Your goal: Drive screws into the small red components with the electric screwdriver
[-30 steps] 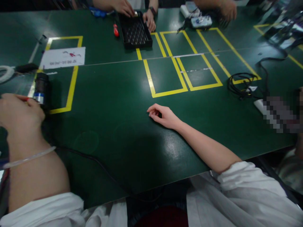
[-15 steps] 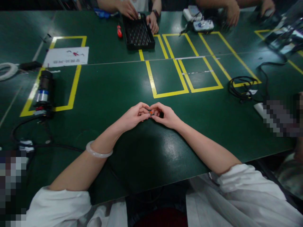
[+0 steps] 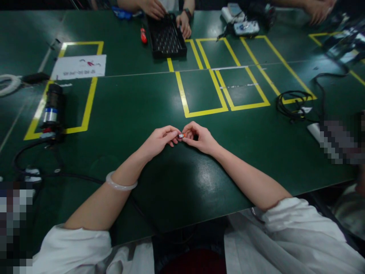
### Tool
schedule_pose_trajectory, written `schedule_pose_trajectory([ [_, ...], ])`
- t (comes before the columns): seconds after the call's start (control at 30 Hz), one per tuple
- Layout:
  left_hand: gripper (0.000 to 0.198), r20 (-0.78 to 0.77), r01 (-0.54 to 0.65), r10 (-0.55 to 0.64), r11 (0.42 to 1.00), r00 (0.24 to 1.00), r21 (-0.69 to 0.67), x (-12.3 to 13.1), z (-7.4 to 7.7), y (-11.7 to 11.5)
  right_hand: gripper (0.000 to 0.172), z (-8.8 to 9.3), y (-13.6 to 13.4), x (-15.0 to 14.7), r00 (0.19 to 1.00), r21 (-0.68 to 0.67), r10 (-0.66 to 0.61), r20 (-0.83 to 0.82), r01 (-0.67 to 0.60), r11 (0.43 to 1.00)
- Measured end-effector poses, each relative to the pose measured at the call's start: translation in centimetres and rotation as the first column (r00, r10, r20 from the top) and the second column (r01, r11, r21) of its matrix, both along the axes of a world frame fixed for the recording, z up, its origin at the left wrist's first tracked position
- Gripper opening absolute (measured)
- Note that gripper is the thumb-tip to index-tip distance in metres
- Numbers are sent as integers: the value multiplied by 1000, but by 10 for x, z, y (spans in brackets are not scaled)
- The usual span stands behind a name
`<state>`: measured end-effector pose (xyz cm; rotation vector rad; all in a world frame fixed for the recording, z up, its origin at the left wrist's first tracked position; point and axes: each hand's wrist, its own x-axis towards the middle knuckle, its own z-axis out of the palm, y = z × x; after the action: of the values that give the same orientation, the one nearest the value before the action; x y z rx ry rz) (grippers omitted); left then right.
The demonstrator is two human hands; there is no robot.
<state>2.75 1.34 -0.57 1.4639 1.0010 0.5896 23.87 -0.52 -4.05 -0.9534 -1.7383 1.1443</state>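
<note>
Between the fingertips of both hands is a tiny part (image 3: pixel 181 136), silvery white with an orange bit at its right end; its kind is too small to make out. My left hand (image 3: pixel 164 139) pinches its left side with thumb and fingers. On the right side, my right hand (image 3: pixel 199 137) closes thumb and curled fingers on the orange end. Both hands meet just above the green table (image 3: pixel 137 99), near its front edge. A pale bangle (image 3: pixel 121 183) circles my left wrist.
Across the table, another person's hands (image 3: pixel 184 24) are at a black tray (image 3: pixel 168 42), a red screwdriver-like tool (image 3: pixel 143 35) beside it. Left stands a dark cylindrical device (image 3: pixel 53 104) near a white sign (image 3: pixel 80 67). A coiled black cable (image 3: pixel 293 102) lies right; yellow tape outlines mark the tabletop.
The small part has turned, so its silvery white face shows beside the orange. My left fingers have straightened somewhat. At the far right, a co-worker's hands have moved rightward.
</note>
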Motion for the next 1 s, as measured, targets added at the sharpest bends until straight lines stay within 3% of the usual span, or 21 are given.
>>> schedule_pose_trajectory([
  [0.67,34,35,-5,4,999,999,35,1,-4,-4,28,-3,0,0,997,-103,2,-71,-9,995],
  [1.0,37,60,-43,40,998,997,40,2,-8,-4,19,1,0,0,999,-16,-32,4,32,999],
])
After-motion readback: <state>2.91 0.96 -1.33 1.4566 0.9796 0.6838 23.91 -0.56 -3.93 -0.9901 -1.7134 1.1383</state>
